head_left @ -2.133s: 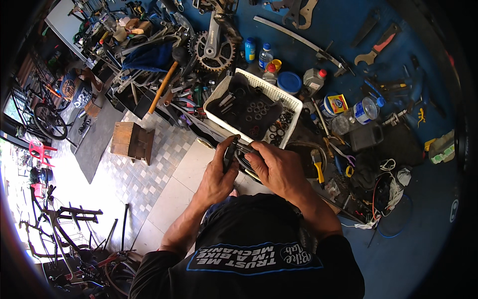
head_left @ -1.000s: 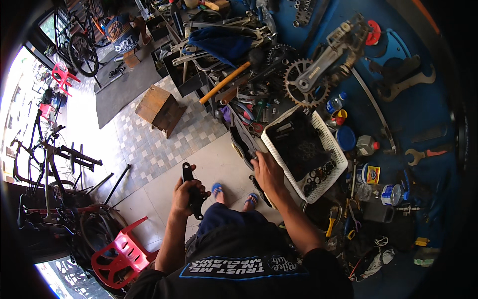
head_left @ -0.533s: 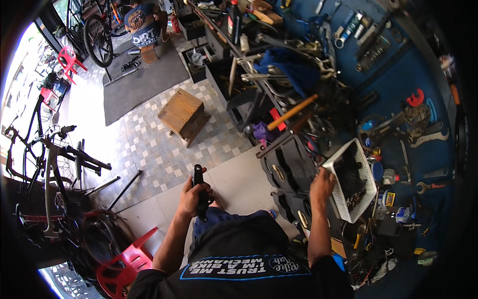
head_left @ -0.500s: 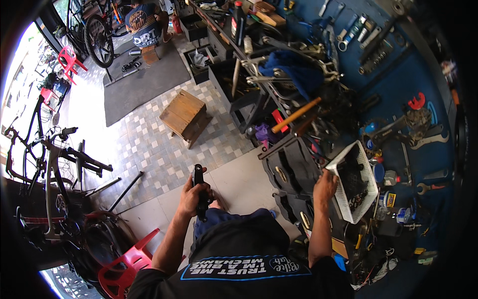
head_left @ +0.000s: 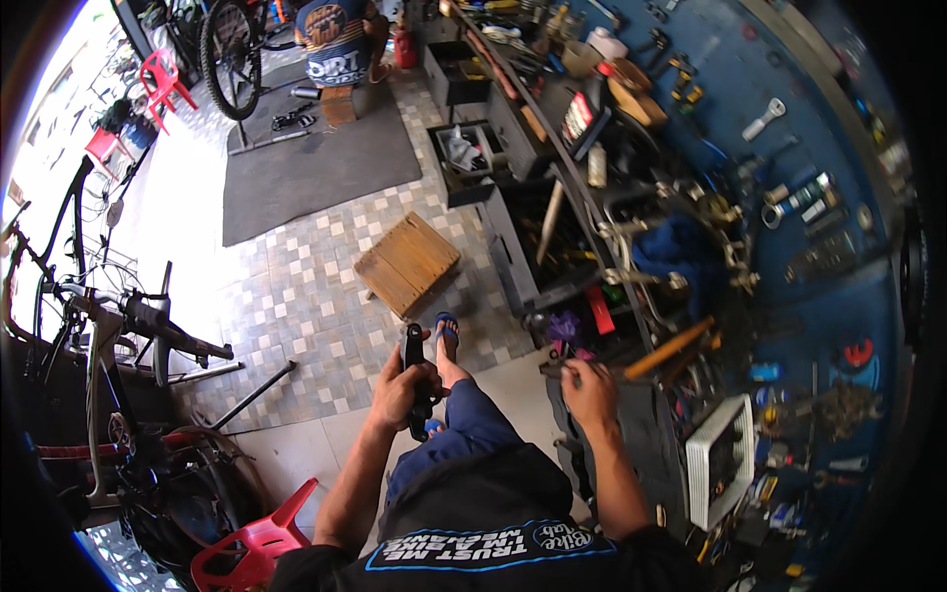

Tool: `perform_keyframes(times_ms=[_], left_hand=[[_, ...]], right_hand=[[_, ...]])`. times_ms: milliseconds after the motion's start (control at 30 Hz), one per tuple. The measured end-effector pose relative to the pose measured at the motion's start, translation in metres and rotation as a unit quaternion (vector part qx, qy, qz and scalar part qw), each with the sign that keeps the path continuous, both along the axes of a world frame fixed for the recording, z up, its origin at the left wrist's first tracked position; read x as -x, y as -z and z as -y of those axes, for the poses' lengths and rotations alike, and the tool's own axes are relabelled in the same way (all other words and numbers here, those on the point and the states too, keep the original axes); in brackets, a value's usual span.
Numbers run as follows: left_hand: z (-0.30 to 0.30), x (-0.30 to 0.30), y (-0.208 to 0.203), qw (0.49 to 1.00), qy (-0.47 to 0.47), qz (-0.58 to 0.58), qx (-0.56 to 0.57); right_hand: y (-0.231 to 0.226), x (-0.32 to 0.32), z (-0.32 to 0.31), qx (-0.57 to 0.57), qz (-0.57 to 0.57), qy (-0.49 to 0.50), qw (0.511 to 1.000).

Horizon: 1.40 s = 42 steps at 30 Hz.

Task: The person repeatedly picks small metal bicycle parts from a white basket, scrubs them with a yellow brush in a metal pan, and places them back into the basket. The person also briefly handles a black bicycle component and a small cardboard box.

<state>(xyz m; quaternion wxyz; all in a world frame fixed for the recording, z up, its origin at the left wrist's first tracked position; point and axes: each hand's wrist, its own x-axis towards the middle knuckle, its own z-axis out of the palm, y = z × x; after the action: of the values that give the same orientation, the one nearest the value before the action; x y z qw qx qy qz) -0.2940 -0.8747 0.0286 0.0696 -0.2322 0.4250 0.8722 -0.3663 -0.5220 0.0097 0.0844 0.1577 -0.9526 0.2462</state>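
My left hand [head_left: 398,395] is wrapped round a black bicycle crank arm [head_left: 411,357], held upright in front of my shorts. The crank's upper end, with a hole in it, stands clear above my fingers. My right hand [head_left: 592,397] is over the near end of the workbench, beside a purple cloth [head_left: 563,328] and a tool with an orange-brown handle [head_left: 671,347]. Its fingers are loosely bent and slightly apart, and no object shows in them. A white plastic basket [head_left: 698,483] with dark parts inside stands to the right of my right forearm, apart from the hand.
A wooden stool [head_left: 407,264] stands on the tiles ahead. Open drawers [head_left: 508,247] jut from the bench at right. Bike frames [head_left: 99,335] and a red chair [head_left: 254,548] are at left. Another person [head_left: 340,44] sits beyond, near a bike wheel [head_left: 230,59].
My right hand has let go of the white basket's rim and moved forward and left. The view has shifted, and my sandalled foot now shows forward. The crank arm stays in my left hand.
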Motion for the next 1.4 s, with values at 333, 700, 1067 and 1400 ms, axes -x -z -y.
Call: perform_keyframes(times_ms=[333, 700, 1067, 1400], left_hand=[[0.105, 0.200, 0.031, 0.987, -0.088, 0.094, -0.099], [0.185, 0.381, 0.019, 0.983, -0.095, 0.050, -0.152], [0.221, 0.418, 0.012, 0.971, -0.088, 0.118, -0.187], [0.222, 0.423, -0.006, 0.996, -0.015, 0.036, 0.075]], right_hand=[[0.118, 0.501, 0.275, 0.051, -0.081, -0.024, 0.995], [0.146, 0.796, 0.312, 0.083, 0.193, 0.227, 0.951], [0.199, 0.863, 0.279, 0.187, 0.016, 0.064, 0.980], [0.255, 0.886, 0.243, -0.064, -0.058, 0.065, 0.994]])
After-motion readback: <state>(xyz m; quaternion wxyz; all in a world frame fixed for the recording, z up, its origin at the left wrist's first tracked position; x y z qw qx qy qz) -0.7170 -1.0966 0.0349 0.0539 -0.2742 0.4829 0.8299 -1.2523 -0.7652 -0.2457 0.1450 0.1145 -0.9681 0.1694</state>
